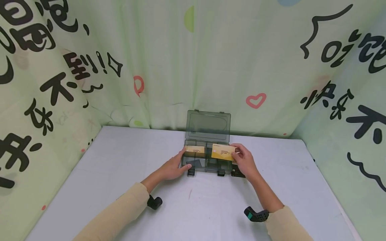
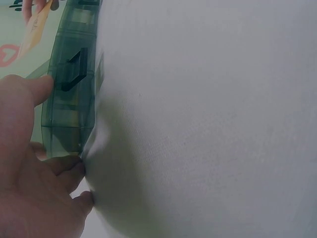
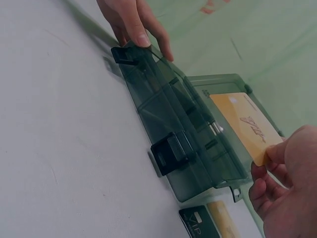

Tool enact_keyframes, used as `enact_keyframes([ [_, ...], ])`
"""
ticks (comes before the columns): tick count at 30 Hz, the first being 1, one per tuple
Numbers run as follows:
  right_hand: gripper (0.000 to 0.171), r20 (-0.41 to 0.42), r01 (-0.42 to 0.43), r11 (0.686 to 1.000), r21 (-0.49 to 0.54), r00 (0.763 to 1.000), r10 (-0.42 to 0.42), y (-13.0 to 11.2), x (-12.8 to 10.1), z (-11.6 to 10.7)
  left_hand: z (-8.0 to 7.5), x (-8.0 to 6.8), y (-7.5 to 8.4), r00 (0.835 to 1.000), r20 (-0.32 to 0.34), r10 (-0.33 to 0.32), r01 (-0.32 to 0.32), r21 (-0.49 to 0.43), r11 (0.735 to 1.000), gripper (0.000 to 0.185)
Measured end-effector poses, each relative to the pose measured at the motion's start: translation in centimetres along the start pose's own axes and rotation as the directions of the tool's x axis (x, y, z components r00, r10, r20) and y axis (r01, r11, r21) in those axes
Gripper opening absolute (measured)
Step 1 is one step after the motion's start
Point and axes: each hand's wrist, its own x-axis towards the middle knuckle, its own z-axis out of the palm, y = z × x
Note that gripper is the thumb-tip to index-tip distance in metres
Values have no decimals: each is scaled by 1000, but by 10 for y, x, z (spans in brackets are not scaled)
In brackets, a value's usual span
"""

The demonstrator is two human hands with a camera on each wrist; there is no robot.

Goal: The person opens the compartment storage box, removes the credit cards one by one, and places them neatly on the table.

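Note:
A translucent grey-green divided storage box (image 1: 213, 166) stands on the table with its lid (image 1: 208, 125) raised at the back. My left hand (image 1: 172, 168) holds its left end, thumb at the front rim and fingers along the side. Between thumb and fingers, my right hand (image 1: 245, 162) pinches a yellow-orange card (image 3: 247, 124) by one end, tilted above the right part of the box. Another yellow card (image 1: 194, 149) lies in the back left compartment. A dark card (image 1: 196, 163) shows in the front left one.
Beside the box's right end, a dark card marked VIP (image 3: 198, 223) and a yellow card (image 3: 224, 218) lie on the table. Two black latches (image 3: 171, 152) hang at the box front. A printed curtain (image 1: 169, 67) encloses the white table (image 1: 193, 204) at back and sides.

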Motion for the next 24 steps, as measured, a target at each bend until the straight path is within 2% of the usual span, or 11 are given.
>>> enact_keyframes([
  [24, 33, -68, -53, 997, -55, 996, 50, 21, -2, -27, 1, -1, 1, 1000, -13, 1, -1, -1, 1000, 81],
])
